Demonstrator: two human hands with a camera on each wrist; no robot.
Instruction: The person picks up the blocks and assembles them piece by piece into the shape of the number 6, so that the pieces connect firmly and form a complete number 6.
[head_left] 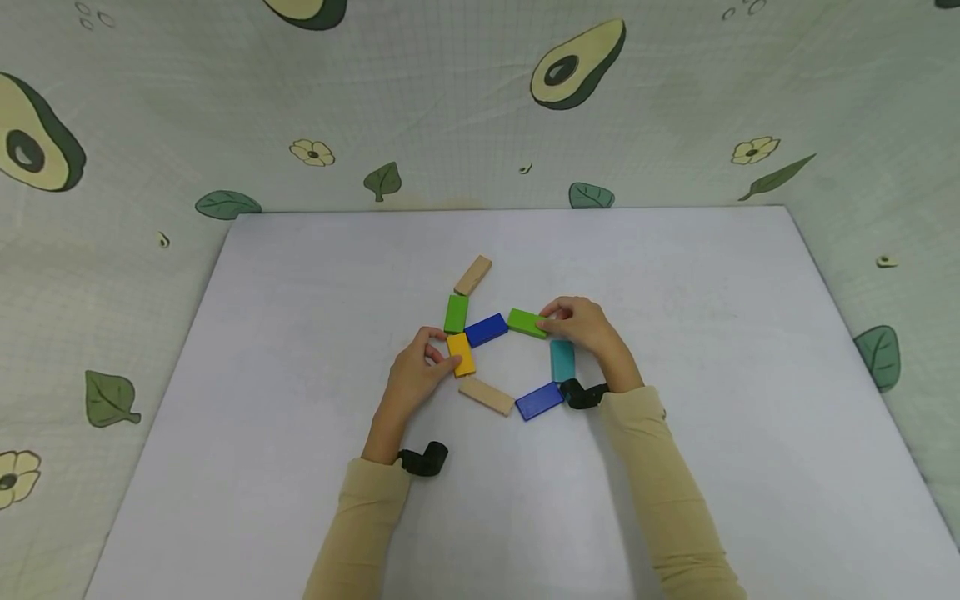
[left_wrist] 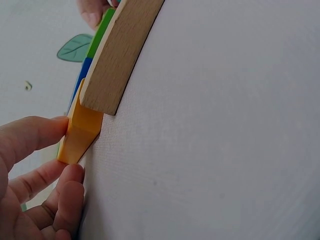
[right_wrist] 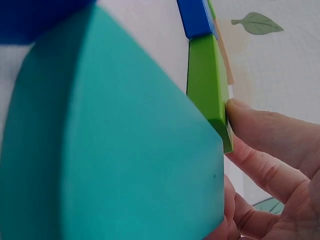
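Note:
Flat wooden blocks form a ring on the white table, with a short tail leading away at its upper left. My left hand (head_left: pixel 412 373) pinches the yellow block (head_left: pixel 462 352) between thumb and fingers. At the ring's upper right, my right hand (head_left: pixel 591 327) pinches the end of a green block (head_left: pixel 525 322). A blue block (head_left: pixel 486 330) bridges the yellow and green ones. Below the right hand lies a teal block (head_left: pixel 562 360), large in the right wrist view. A second blue block (head_left: pixel 540 402) and a plain wood block (head_left: pixel 486 396) make up the near side.
Another green block (head_left: pixel 456 314) and a plain wood block (head_left: pixel 473 275) form the tail beyond the yellow one. A black wrist camera (head_left: pixel 583 394) hangs over the corner between the teal and near blue blocks. Patterned cloth (head_left: pixel 465 108) rises behind the white table (head_left: pixel 300 333).

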